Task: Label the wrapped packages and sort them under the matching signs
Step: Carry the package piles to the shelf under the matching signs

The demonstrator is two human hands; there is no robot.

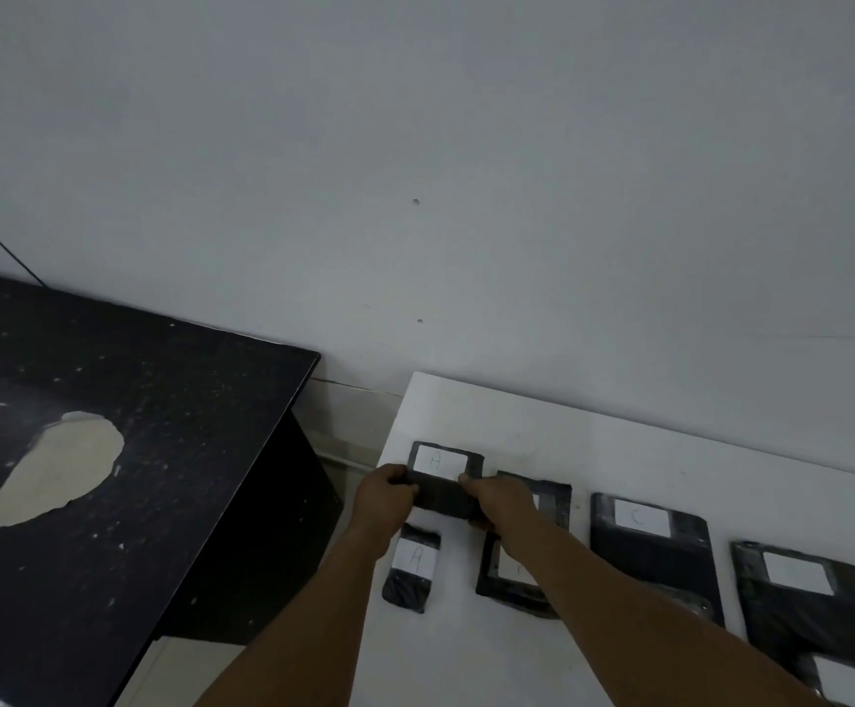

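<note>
package with a: a flat black wrapped package with a white label that says "a". it lies near the far left corner of the white table, and both hands hold it by its near part.
white table: a big white table pushed against the wall, with all the packages on top.
wall: a plain pale wall fills the top of the view.
black table: a dark table to the left, apart from the white one, with pale patches where the top has peeled.
package with c: a big black package to the right, with a white label that says "c".
far right package: another big black package with a white label. the letter is too faint to read.
middle packages: two black packages partly hidden under the right arm, one farther and one nearer. their letters cannot be read.
small package: a small black package with a white label that says "a", just near of the held one.
left hand: the left hand grips the left edge of the held package, fingers curled around it.
right hand: the right hand grips the right side of the same package, thumb on top near the label.
</note>
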